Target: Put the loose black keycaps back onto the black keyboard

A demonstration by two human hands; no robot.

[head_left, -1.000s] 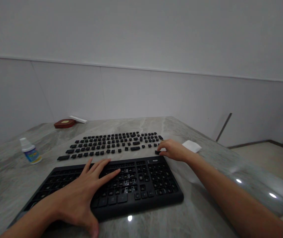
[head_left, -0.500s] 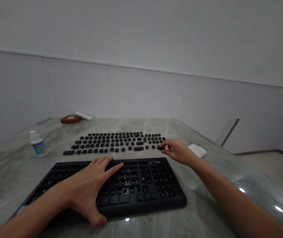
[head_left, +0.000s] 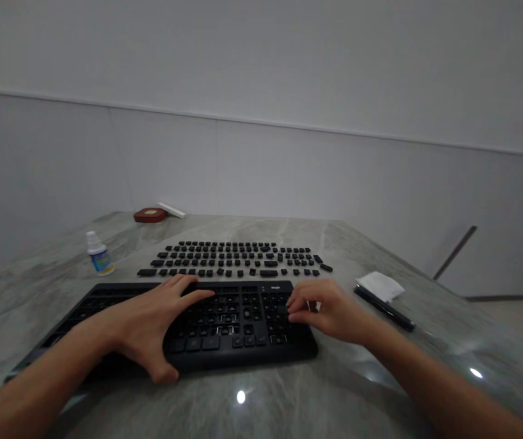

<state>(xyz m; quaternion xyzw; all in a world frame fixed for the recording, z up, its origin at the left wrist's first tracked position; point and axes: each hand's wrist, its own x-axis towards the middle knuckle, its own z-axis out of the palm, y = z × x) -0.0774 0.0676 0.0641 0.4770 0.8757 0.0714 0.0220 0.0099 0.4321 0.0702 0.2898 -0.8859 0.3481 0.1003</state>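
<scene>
A: What's the biggest thing there?
B: The smooth, pale wall (head_left: 261, 164), far beyond the keyboard. Under the keyboard is the table (head_left: 270, 405), glossy grey with marble-like veins.
A: And the keyboard (head_left: 238, 316) itself?
B: A long black slab with rounded corners, mostly bare sockets, flat on the table.
A: The hands?
B: They're apart. The left hand (head_left: 147, 326) is spread over the keyboard's left half, thumb at its near edge. The right hand (head_left: 325, 310) has finger and thumb pinched over its right-hand block; I can't tell if anything is between them.
A: Smaller things?
B: Far beyond the keyboard's left end, a dark red rounded case (head_left: 149, 215). Right of the keyboard, a crumpled white tissue (head_left: 381, 286). Beyond its left part, a white plastic-looking bottle (head_left: 100, 256), blue-labelled. Beside the tissue, a slim, shiny black pen (head_left: 385, 308).
A: Smallest?
B: Blocky black keycaps (head_left: 269, 273), in rows just beyond the keyboard.
</scene>
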